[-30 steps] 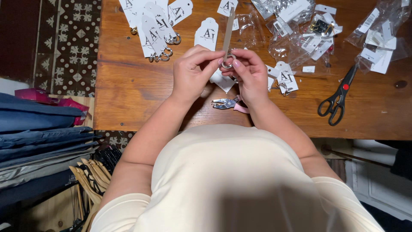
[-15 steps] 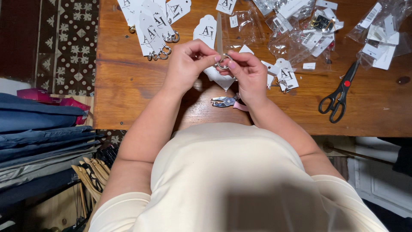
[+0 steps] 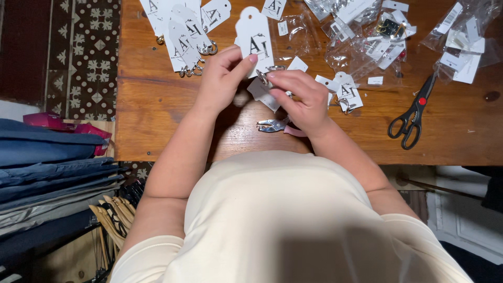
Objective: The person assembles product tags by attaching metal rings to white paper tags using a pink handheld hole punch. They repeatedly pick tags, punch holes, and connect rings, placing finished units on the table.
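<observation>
Low in the frame's centre, small metal pliers lie on the wooden worktop, just under the hands. Above them, the right hand pinches a metal ring against a white tag, while the left hand is closed on a larger white card. Since a second ago the hands have drawn slightly apart and the card has lifted clear. Farther off lie scissors and plastic packets.
</observation>
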